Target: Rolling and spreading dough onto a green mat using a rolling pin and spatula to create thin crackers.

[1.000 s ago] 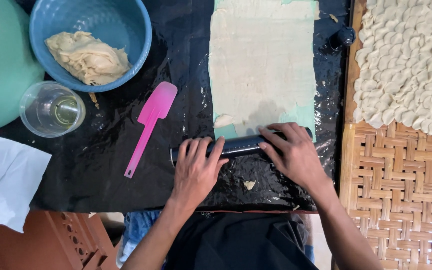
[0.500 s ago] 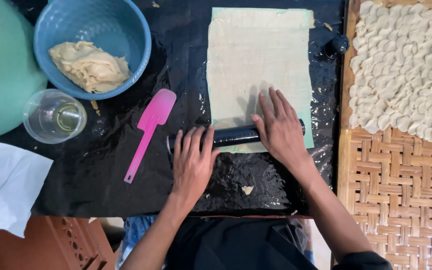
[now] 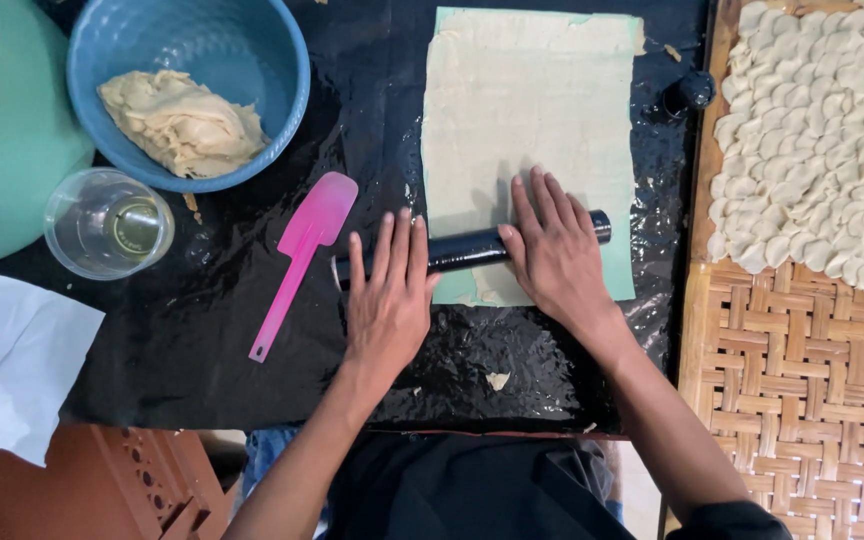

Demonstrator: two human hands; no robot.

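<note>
Clearly, the step in hand is rolling out dough. Both palms lie flat on a dark rolling pin (image 3: 467,250), fingers stretched forward and not clenched: the left hand (image 3: 389,300) presses on the pin's left end, the right hand (image 3: 552,250) on its right part. The pin lies across the near end of a thin, pale dough sheet (image 3: 532,110), which stretches from the middle of the desk (image 3: 202,340) toward its far edge, on a shiny black cover.

Near the far left corner a blue bowl (image 3: 252,130) holds a lump of dough (image 3: 177,120). A clear cup (image 3: 107,222) stands just beside the bowl, and a pink spatula (image 3: 302,260) lies left of the pin. Along the right edge a woven tray (image 3: 802,390) carries many small shaped dough pieces (image 3: 822,140).

I judge that the next move calls for even pressure from both palms and a straight push toward the far edge, so the thin sheet does not tear or wrinkle.
</note>
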